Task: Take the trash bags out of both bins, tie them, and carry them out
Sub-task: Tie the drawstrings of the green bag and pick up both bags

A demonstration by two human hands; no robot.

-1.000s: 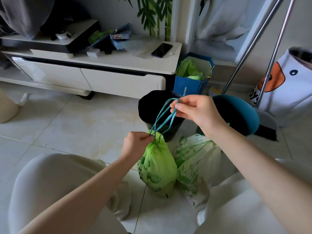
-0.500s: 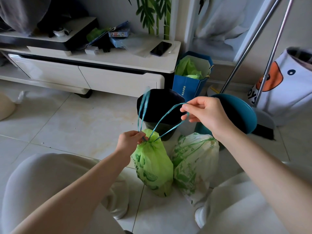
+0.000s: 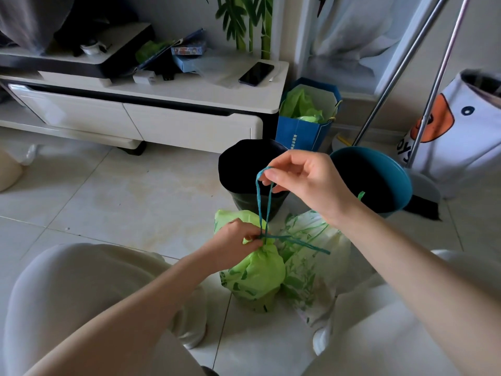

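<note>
**Knotting the green bag's drawstring**

Left hand (image 3: 233,240) closed on the gathered neck of the green bag (image 3: 254,275), fingertips pinching where the teal drawstring (image 3: 264,202) crosses itself. Right hand (image 3: 306,180) raised above and slightly right of the left, thumb and forefinger pinching the top of a drawstring loop, remaining fingers loosely curled. One free tail of the string trailing out to the right of the left hand, across the white bag (image 3: 311,264).

Green bag resting on the floor tiles (image 3: 122,202) directly under the left hand, touching the white bag on its right. Both bags out of their bins; white bag's mouth seemingly not yet tied.

Likely light and soft: thin film, crumpled and yielding, no rigid shape. Slippery plastic, so best gripped at the cinched neck or by the string loop, never the belly. Thin string probably apt to cut into fingers under load and to slip loose unless pulled snug. Film liable to tear if dragged over the tiles.

Just beyond the right hand, the black bin (image 3: 244,169); behind the right wrist, the teal bin (image 3: 385,180), tipped toward the camera. Further back, a blue paper bag (image 3: 301,134), two metal poles (image 3: 401,66) leaning, and a low white cabinet (image 3: 189,123) with a phone (image 3: 256,73) on top. Knees either side of the forearms, hemming in the work; bins close enough to be knocked on standing.
</note>
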